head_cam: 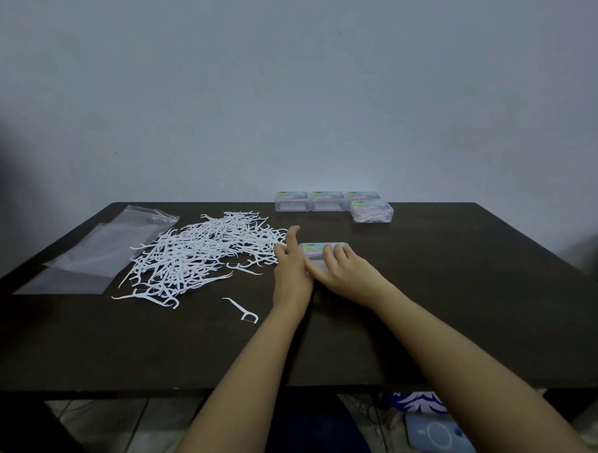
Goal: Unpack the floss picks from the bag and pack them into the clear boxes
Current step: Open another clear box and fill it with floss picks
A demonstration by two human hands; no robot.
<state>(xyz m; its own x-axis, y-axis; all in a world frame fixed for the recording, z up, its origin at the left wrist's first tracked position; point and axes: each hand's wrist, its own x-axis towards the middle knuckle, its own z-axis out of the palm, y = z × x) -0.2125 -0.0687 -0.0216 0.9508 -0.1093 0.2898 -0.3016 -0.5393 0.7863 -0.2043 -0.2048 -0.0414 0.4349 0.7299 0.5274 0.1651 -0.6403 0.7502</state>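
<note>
The plastic bag (pixel 94 251) is lying empty on the table (pixel 459 284), so unpacking is looking done. A big pile of floss picks (pixel 204 253) is waiting beside it. The right hand (pixel 343 272) is curling over a clear box (pixel 319 246) next to the pile. The left hand (pixel 290 270) is at its left end, and I cannot tell if it is gripping. Behind, four boxes (pixel 329 201) are sitting, one looking full, so most packing is left

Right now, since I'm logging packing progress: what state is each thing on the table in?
bag: flat, apparently empty, on the table.
floss picks: loose heap beside the bag.
stray pick: lying apart, nearer the person.
near box: lid looks shut; right hand grips it, left hand at its left end.
far boxes: four, lids shut.
front box: holds picks.
</note>
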